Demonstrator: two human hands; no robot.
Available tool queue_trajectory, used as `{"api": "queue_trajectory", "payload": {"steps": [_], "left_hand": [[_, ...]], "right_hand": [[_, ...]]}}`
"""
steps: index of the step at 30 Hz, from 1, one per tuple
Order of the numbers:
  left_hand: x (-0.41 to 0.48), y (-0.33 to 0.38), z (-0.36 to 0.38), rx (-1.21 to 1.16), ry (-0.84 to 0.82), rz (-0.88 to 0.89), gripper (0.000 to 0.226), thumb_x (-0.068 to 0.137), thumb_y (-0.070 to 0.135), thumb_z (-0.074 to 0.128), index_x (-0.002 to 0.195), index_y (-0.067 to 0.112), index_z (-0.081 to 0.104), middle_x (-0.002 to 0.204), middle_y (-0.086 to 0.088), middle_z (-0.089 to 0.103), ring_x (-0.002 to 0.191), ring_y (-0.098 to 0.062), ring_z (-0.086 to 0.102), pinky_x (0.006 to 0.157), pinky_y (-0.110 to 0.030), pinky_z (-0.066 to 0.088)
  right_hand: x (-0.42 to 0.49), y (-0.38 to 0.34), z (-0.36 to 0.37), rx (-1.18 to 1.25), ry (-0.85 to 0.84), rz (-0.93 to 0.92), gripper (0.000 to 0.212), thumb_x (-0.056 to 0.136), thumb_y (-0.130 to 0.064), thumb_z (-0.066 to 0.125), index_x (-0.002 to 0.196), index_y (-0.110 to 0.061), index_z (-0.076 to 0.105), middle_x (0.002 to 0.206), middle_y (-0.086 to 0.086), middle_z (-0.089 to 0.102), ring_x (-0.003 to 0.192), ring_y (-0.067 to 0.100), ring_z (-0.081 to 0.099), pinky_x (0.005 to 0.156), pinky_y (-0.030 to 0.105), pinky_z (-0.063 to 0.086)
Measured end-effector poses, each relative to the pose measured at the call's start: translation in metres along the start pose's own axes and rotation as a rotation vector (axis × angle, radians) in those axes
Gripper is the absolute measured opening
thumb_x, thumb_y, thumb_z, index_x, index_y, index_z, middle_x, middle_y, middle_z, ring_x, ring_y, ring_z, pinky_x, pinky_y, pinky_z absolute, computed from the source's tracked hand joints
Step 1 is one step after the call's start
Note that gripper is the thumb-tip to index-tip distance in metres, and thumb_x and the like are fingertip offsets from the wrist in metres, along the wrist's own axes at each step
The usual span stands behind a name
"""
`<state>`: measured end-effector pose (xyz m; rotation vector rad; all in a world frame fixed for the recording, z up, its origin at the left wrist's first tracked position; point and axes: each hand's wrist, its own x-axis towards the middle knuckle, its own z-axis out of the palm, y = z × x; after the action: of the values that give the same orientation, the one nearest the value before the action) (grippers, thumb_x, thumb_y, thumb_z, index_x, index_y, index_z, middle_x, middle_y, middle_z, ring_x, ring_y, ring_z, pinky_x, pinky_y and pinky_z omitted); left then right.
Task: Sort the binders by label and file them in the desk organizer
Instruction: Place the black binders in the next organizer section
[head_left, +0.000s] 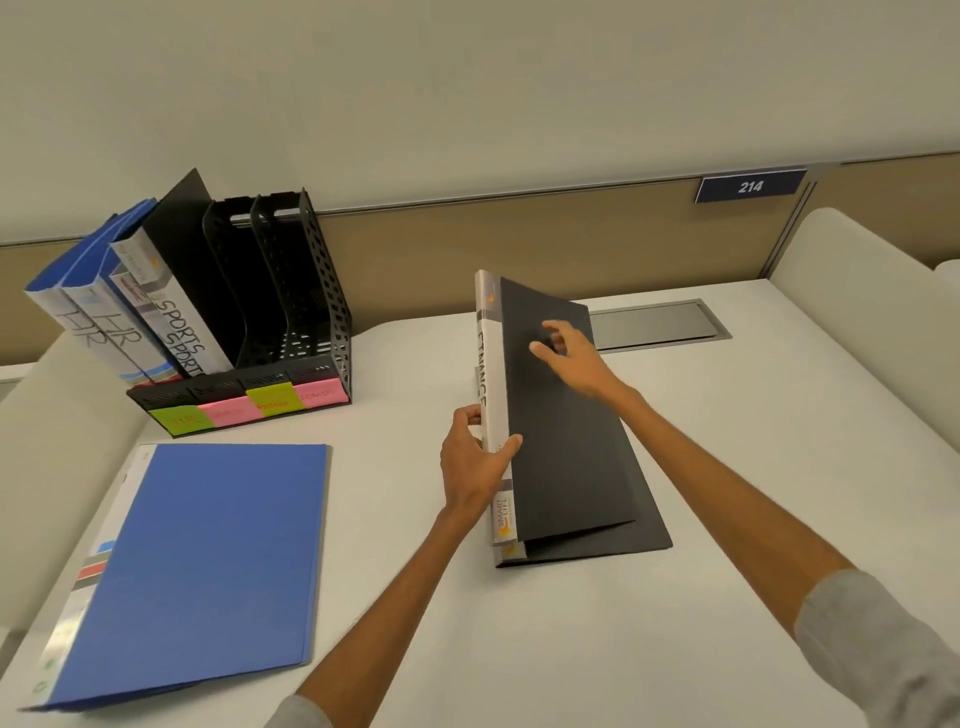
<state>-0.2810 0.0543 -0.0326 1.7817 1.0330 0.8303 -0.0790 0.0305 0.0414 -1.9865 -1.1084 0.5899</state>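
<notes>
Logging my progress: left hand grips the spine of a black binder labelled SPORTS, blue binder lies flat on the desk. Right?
No: in the head view the black binder gripped by the left hand reads FINANCE, not SPORTS. The blue binder does lie flat on the desk.

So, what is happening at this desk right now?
A person is sorting binders. The left hand grips the spine of the black FINANCE binder and holds it tilted up over a second black binder that lies flat on the desk. The right hand reaches over its cover. The desk organizer holds the HR binders and SPORTS binders in its left slots; a blue binder lies flat nearby.
</notes>
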Motion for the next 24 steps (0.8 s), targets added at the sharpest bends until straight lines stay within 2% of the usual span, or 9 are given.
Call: {"api": "queue_trajectory", "payload": {"steps": [3, 7, 10, 15, 17, 21, 24], "left_hand": [[0.008, 0.018, -0.017, -0.024, 0.060, 0.082, 0.056, 0.075, 0.043, 0.080, 0.116, 0.036, 0.042, 0.110, 0.020, 0.055, 0.080, -0.003, 0.064, 0.059, -0.004, 0.049], [0.021, 0.036, -0.044, -0.029, 0.132, 0.185, 0.052, 0.078, 0.040, 0.078, 0.118, 0.033, 0.046, 0.116, 0.015, 0.059, 0.081, -0.006, 0.066, 0.067, -0.014, 0.056], [0.031, 0.041, -0.066, -0.013, 0.202, 0.270, 0.048, 0.081, 0.037, 0.076, 0.121, 0.025, 0.051, 0.119, 0.008, 0.062, 0.085, -0.004, 0.065, 0.070, -0.017, 0.058], [0.047, 0.048, -0.099, 0.071, 0.285, 0.408, 0.047, 0.081, 0.031, 0.077, 0.121, 0.017, 0.056, 0.117, 0.003, 0.064, 0.080, -0.007, 0.061, 0.065, -0.008, 0.051], [0.051, 0.050, -0.110, 0.112, 0.316, 0.458, 0.046, 0.081, 0.028, 0.078, 0.119, 0.014, 0.057, 0.114, 0.000, 0.064, 0.082, -0.011, 0.063, 0.065, -0.009, 0.051], [0.054, 0.048, -0.136, 0.153, 0.376, 0.505, 0.045, 0.082, 0.026, 0.077, 0.119, 0.009, 0.058, 0.113, -0.006, 0.065, 0.083, -0.020, 0.066, 0.063, -0.029, 0.059], [0.053, 0.043, -0.158, 0.145, 0.432, 0.524, 0.043, 0.082, 0.022, 0.078, 0.118, 0.007, 0.059, 0.109, -0.005, 0.066, 0.081, -0.020, 0.065, 0.061, -0.028, 0.058]], "right_hand": [[0.018, -0.043, -0.010, 0.048, 0.070, -0.104, 0.059, 0.095, -0.048, 0.053, 0.147, -0.025, 0.034, 0.143, 0.011, 0.042, 0.129, 0.023, 0.047, 0.106, 0.039, 0.042], [0.031, -0.098, -0.009, 0.103, 0.102, -0.253, 0.064, 0.093, -0.055, 0.053, 0.148, -0.033, 0.028, 0.145, 0.011, 0.038, 0.132, 0.024, 0.043, 0.106, 0.048, 0.043], [0.033, -0.136, -0.007, 0.164, 0.112, -0.378, 0.065, 0.090, -0.056, 0.057, 0.145, -0.041, 0.026, 0.148, 0.008, 0.032, 0.133, 0.027, 0.041, 0.102, 0.055, 0.047], [0.035, -0.196, -0.012, 0.161, 0.168, -0.500, 0.069, 0.084, -0.060, 0.063, 0.142, -0.050, 0.028, 0.147, 0.005, 0.032, 0.126, 0.023, 0.046, 0.091, 0.054, 0.054], [0.037, -0.218, -0.011, 0.131, 0.186, -0.537, 0.067, 0.083, -0.058, 0.065, 0.142, -0.047, 0.034, 0.146, 0.004, 0.037, 0.126, 0.021, 0.046, 0.091, 0.052, 0.055], [0.037, -0.260, 0.005, 0.195, 0.283, -0.602, 0.047, 0.085, -0.032, 0.073, 0.130, -0.023, 0.060, 0.126, -0.002, 0.059, 0.116, 0.018, 0.057, 0.086, 0.049, 0.058], [0.032, -0.286, 0.022, 0.258, 0.313, -0.633, 0.035, 0.086, -0.021, 0.072, 0.120, -0.014, 0.067, 0.119, -0.004, 0.065, 0.111, 0.016, 0.061, 0.085, 0.048, 0.058]]}}
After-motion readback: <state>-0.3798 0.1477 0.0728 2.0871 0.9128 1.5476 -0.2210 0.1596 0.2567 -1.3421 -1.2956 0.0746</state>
